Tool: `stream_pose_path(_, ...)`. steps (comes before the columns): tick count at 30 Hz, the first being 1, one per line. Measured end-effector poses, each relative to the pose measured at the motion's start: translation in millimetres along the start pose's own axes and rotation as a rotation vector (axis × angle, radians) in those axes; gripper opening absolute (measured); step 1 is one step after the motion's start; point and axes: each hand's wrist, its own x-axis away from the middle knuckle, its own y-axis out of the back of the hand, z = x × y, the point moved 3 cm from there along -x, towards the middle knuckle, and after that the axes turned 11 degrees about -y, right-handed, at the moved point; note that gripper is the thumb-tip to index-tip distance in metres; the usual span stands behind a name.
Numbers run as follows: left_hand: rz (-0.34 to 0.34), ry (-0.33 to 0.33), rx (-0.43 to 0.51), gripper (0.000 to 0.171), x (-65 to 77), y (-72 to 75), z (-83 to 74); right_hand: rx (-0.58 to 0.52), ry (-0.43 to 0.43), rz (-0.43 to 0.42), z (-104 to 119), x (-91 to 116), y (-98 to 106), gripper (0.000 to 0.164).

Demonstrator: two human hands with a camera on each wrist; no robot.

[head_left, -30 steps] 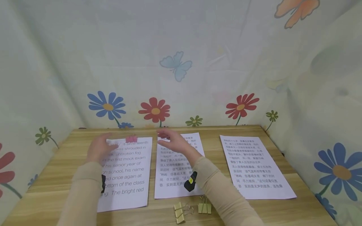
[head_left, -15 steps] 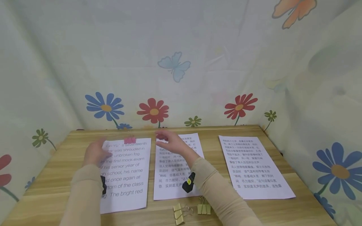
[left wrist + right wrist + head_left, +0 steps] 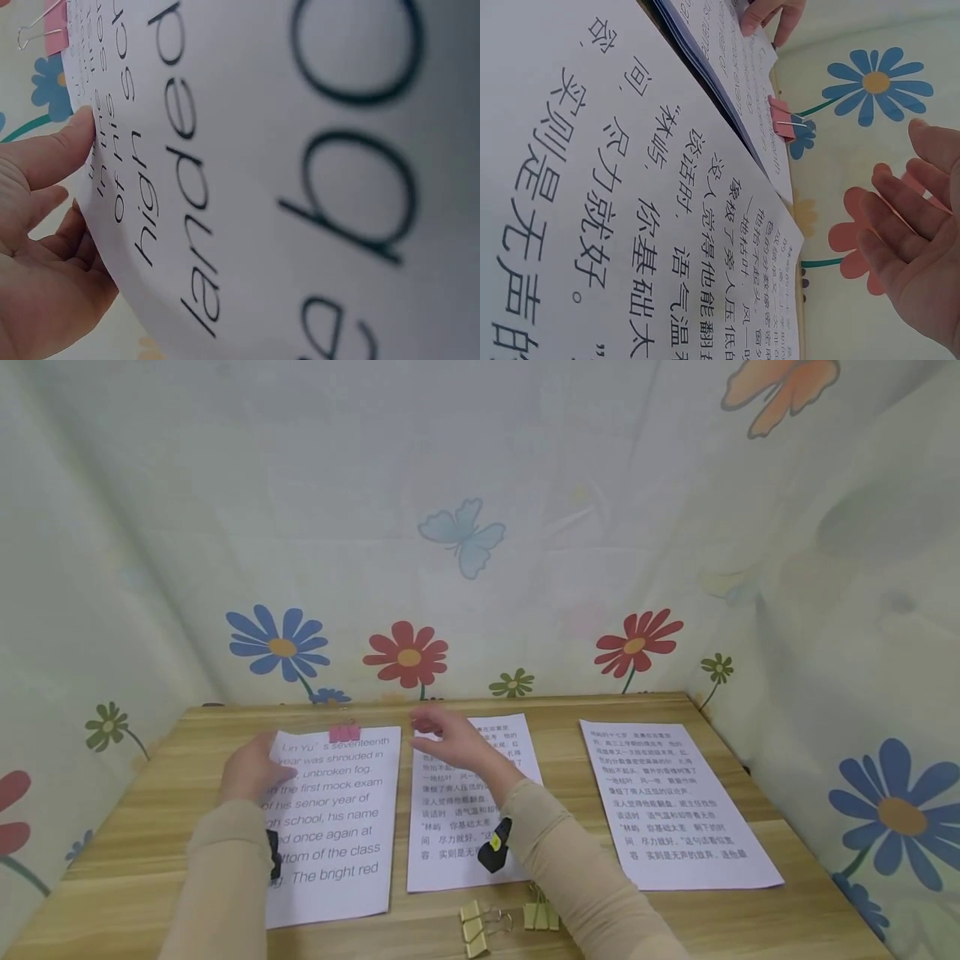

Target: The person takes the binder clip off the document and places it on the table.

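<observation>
A printed English sheet [image 3: 337, 827] lies at the left of the table, with a pink binder clip [image 3: 345, 733] on its top edge. My left hand [image 3: 251, 768] holds that sheet by its upper left edge. In the left wrist view the thumb [image 3: 71, 146] is on the printed face and the fingers are partly hidden behind the edge. My right hand [image 3: 457, 742] hovers over the top of the middle Chinese-printed sheet [image 3: 450, 810], holding nothing. Its fingers are loosely bent in the right wrist view, apart from the paper.
Two gold binder clips, one on its side [image 3: 474, 929] and one partly behind the right sleeve [image 3: 540, 916], sit near the front. Another Chinese-printed sheet [image 3: 682, 810] lies at the right. A flowered cloth [image 3: 480, 460] hangs behind the wooden table [image 3: 142, 827].
My left hand has moved slightly away from the pink clip to the sheet's left edge, uncovering the first printed lines. The right hand stays nearly in place.
</observation>
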Motion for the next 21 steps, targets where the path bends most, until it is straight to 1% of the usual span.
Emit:
stream_pose_path(6, -0.002, 0.022, 0.017, 0.080, 2.8, -0.4, -0.7, -0.009, -0.002, -0.008, 0, -7, -7, 0.046)
stream_pose_path(10, -0.012, 0.053, 0.051, 0.077, 5.0, 0.4, -0.5, -0.014, -0.026, -0.018, 1, -13, -14, 0.045)
stream_pose_path(16, -0.101, 0.093, 0.125, 0.059, 9.5, -0.7, 2.2, -0.004, -0.062, -0.027, -1, -17, -23, 0.047)
stream_pose_path(21, -0.157, 0.121, 0.235, 0.055, 11.2, 2.4, 4.2, -0.006, -0.062, -0.025, -1, -19, -26, 0.048)
